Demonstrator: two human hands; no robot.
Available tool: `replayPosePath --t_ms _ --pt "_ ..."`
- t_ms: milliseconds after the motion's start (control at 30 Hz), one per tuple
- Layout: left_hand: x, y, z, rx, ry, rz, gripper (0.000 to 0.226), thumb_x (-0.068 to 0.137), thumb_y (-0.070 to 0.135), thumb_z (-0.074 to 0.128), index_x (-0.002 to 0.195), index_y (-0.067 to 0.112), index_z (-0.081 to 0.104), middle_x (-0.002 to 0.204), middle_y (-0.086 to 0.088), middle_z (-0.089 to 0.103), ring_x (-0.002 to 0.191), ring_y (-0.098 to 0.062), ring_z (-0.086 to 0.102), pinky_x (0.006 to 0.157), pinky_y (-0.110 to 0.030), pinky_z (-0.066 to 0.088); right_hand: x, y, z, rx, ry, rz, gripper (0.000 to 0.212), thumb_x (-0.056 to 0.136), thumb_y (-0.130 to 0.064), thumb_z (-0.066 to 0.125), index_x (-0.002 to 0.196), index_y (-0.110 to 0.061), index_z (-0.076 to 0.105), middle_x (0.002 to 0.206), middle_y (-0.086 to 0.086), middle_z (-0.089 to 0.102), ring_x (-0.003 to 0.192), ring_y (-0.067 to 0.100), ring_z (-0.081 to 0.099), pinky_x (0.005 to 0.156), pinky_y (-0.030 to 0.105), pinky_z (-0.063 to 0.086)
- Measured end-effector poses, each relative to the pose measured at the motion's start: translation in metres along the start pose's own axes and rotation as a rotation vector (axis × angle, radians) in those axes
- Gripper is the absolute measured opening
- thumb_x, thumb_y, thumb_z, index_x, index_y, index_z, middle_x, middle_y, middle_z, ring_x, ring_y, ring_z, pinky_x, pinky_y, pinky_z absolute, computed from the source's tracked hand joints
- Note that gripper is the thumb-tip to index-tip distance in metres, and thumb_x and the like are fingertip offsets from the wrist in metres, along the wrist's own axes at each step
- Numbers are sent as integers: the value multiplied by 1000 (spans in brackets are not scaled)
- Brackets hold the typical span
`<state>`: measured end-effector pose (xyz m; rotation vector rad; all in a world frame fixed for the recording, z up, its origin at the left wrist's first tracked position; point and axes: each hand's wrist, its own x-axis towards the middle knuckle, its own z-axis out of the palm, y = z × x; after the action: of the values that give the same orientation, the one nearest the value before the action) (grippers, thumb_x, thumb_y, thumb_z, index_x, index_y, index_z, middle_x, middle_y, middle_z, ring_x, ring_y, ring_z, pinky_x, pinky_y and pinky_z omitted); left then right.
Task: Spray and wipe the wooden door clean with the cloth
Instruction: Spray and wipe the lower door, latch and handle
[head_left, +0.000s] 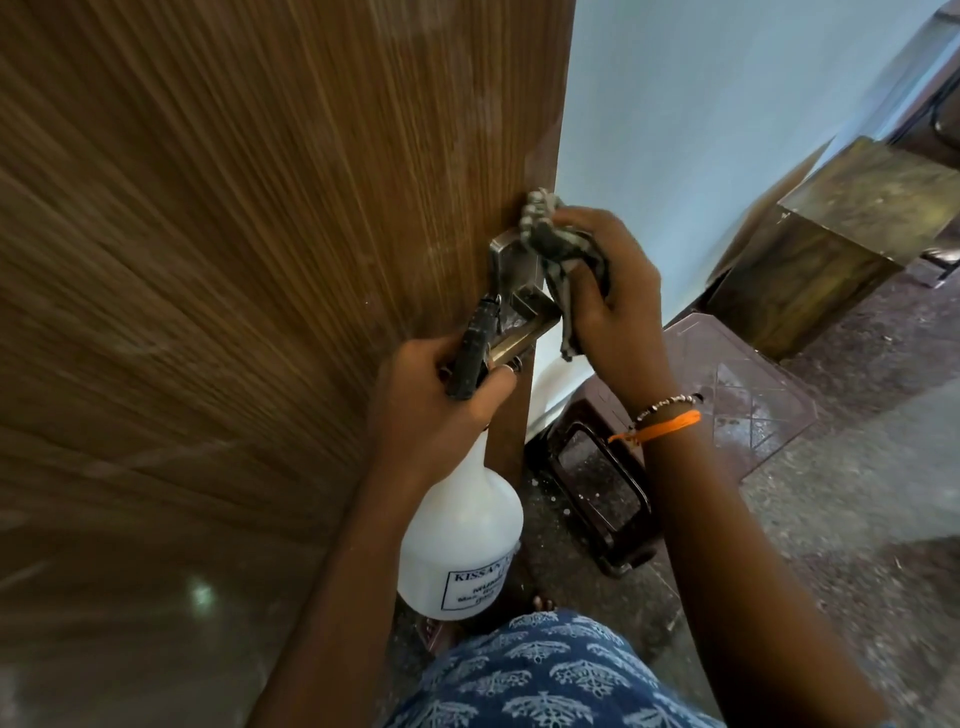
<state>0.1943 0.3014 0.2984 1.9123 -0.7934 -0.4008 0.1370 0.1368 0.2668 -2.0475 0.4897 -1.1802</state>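
Observation:
The brown wooden door fills the left half of the head view, its edge running down the middle. A metal handle plate and lever sit near that edge. My right hand grips a crumpled grey cloth and presses it against the handle plate. My left hand holds the black trigger head of a white spray bottle, which hangs below my hand with its nozzle close to the lever.
A pale blue wall stands right of the door edge. A dark brown plastic stool sits on the speckled floor behind the door. An olive-brown box-like block stands further right.

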Motion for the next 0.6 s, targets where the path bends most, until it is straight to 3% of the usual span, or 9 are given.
replayPosePath --t_ms 100,200,367,467,533,600 --pt "-3 -1 0 3 -1 -10 23 74 31 65 62 14 57 57 -4 57 64 -21 59 67 -40 52 1 -9 4 -121 -24 21 39 87 1 41 120 -9 59 116 7 61 104 24 57 84 31 50" --pt "-6 -4 1 4 10 -3 25 79 26 68 71 3 63 64 -12 62 69 -28 62 71 -44 53 -1 -11 1 -161 -53 136 40 89 -2 38 123 -14 55 109 3 62 93 22 57 73 30 48" --pt "-12 -5 2 -19 -4 28 26 74 27 64 72 1 66 63 -12 64 66 -22 62 65 -35 51 -16 13 -17 -198 -385 301 34 92 1 42 116 -16 60 99 1 61 92 28 58 75 36 47" --pt "-12 -9 0 -12 8 36 17 84 12 68 77 -3 66 68 -16 66 68 -21 61 67 -31 50 -26 14 -27 -228 -275 237 33 91 1 46 116 -13 62 109 6 64 98 26 58 81 40 52" --pt "-11 -11 -1 -5 31 39 15 84 9 68 79 -5 66 70 -17 66 69 -23 62 66 -28 49 -20 5 -29 -218 -126 138 31 90 -2 46 116 -10 62 111 8 63 98 23 59 81 34 52" --pt "-9 -11 -1 -10 42 40 19 84 13 69 77 -4 66 68 -15 65 69 -25 62 66 -28 48 -10 -6 -24 -248 -95 12 31 87 -1 49 114 -9 64 111 8 63 96 23 58 76 30 50"
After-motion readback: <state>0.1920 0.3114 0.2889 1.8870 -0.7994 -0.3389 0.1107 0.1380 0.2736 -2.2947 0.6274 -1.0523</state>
